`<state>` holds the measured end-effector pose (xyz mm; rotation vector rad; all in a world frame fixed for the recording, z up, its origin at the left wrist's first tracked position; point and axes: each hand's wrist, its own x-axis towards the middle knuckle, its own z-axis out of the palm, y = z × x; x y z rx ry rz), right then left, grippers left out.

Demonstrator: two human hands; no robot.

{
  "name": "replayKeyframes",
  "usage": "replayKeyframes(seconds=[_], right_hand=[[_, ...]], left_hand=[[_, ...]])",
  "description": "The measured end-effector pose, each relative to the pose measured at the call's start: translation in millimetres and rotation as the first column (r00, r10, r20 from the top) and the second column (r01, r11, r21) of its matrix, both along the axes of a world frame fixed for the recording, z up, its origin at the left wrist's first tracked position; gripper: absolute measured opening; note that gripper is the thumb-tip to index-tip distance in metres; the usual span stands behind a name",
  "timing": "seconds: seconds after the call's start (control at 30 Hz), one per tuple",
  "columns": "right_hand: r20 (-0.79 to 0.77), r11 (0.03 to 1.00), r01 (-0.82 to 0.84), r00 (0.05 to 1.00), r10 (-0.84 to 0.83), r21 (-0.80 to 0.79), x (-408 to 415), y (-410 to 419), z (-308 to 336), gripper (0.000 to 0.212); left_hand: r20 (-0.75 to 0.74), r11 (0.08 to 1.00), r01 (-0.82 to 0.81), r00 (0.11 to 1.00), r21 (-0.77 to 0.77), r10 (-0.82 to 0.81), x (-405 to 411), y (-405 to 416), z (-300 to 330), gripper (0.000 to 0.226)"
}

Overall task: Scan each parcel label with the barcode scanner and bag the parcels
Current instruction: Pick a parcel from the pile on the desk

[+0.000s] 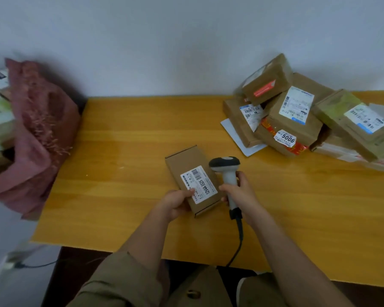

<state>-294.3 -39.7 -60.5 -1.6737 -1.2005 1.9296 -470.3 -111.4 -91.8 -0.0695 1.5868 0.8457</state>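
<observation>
Head view: the left hand [175, 201] grips the near end of the parcel [192, 181] on the table [120, 151], its long axis running away from the person; the right hand [239, 191] is curled round the scanner [227, 173] handle. The scanner head sits just right of the label [198, 184]; the next move likely needs it turned left onto the barcode.

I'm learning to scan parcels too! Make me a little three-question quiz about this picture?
1. True or false: the scanner is in the right hand.
2. What does the left hand hold?
A. a small box
B. a pen
C. the bag
3. Fill in: the pile of parcels waits on the table's far ____ side; the red bag sits opposite.

Key: 1 true. 2 A, the small box. 3 right.
</observation>
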Motion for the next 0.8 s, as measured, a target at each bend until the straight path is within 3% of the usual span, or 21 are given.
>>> replayKeyframes(seconds=[0.13, 0.23, 0.3, 0.4, 0.47, 0.53, 0.6, 0.67, 0.8], right_hand=[[-0.035, 1.000, -0.028, 0.999, 0.028, 0.007, -15.9, -0.3, 9.7, 0.040], [-0.060, 0.999, -0.031, 0.998, 0.033, 0.026, -21.8, 0.2, 15.5, 0.036], [-0.081, 0.999, -0.022, 0.996, 0.025, 0.037, -23.1, 1.4, 19.6, 0.034], [-0.140, 0.998, 0.024, 0.990, -0.017, 0.052, -24.1, 3.2, 25.5, 0.030], [-0.134, 0.991, 0.096, 0.987, -0.084, 0.088, -25.1, 3.5, 27.9, 0.029], [-0.088, 0.975, 0.182, 0.981, -0.172, 0.127, -24.2, 4.6, 28.1, 0.032], [-0.065, 0.955, 0.257, 0.966, -0.250, 0.144, -20.7, 6.6, 26.8, 0.034], [-0.049, 0.943, 0.295, 0.956, -0.291, 0.152, -15.7, 9.2, 25.6, 0.033], [-0.022, 0.942, 0.308, 0.951, -0.308, 0.129, -6.4, 8.6, 21.1, 0.032]], left_hand=[[0.013, 0.984, -0.175, 0.985, 0.023, 0.175, -15.9, -14.6, 1.9, 0.020], [-0.174, 0.987, -0.155, 0.971, 0.052, 0.161, -34.4, -21.0, 9.2, 0.036], [-0.381, 0.976, -0.165, 0.901, 0.144, 0.209, -49.3, -18.9, 14.9, 0.042], [-0.744, 0.970, 0.036, 0.649, 0.240, 0.160, -64.5, -14.0, 24.1, 0.046], [-0.920, 0.960, 0.257, 0.393, 0.115, 0.005, -68.7, -15.0, 25.9, 0.049], [-0.964, 0.917, 0.392, 0.208, -0.075, -0.168, -67.9, -19.7, 23.3, 0.050], [-0.939, 0.862, 0.439, 0.101, -0.255, -0.329, -63.2, -26.6, 15.6, 0.051], [-0.904, 0.831, 0.429, 0.067, -0.356, -0.422, -58.3, -32.3, 6.0, 0.055], [-0.881, 0.842, 0.417, 0.168, -0.342, -0.441, -50.3, -38.5, -4.5, 0.073]])
